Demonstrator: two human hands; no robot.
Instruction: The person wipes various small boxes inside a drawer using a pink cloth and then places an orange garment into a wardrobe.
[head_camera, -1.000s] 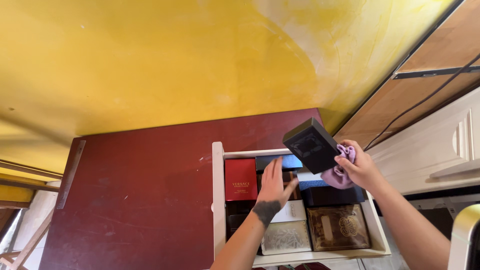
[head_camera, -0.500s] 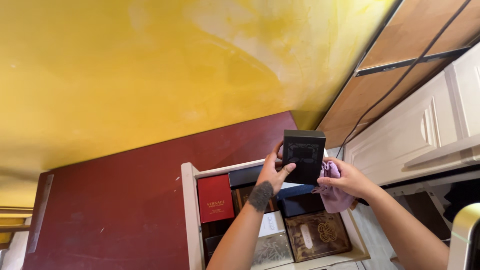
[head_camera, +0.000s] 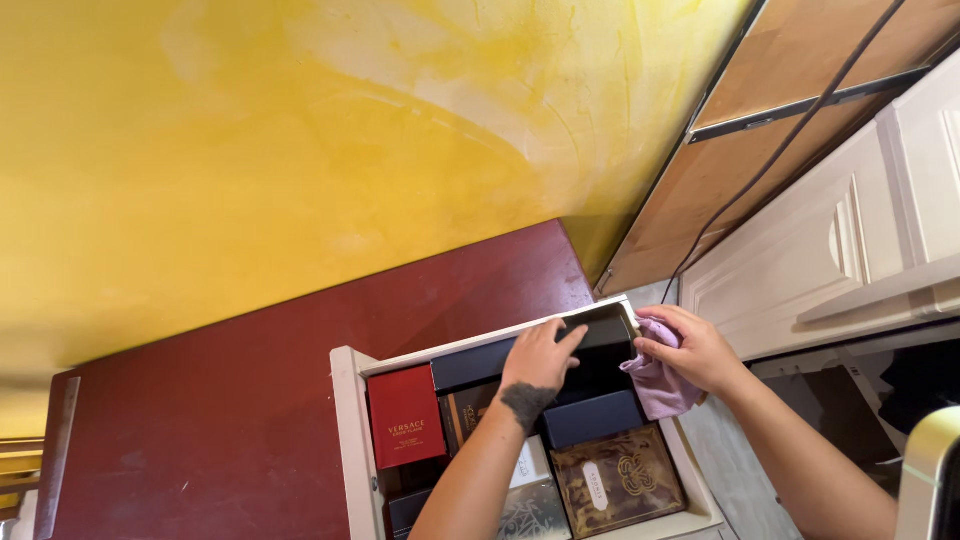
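Both hands meet at the drawer's (head_camera: 345, 400) far corner: left hand (head_camera: 538, 358) fingers spread flat on the black box (head_camera: 600, 345), right hand (head_camera: 695, 348) clutching a lilac cloth (head_camera: 655, 385). Seating it square beside the red box (head_camera: 405, 428) seems wise.

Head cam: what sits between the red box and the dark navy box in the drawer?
In the head view, the person's left hand and forearm cross that gap, over a brown box lying between the red box and the dark navy box.
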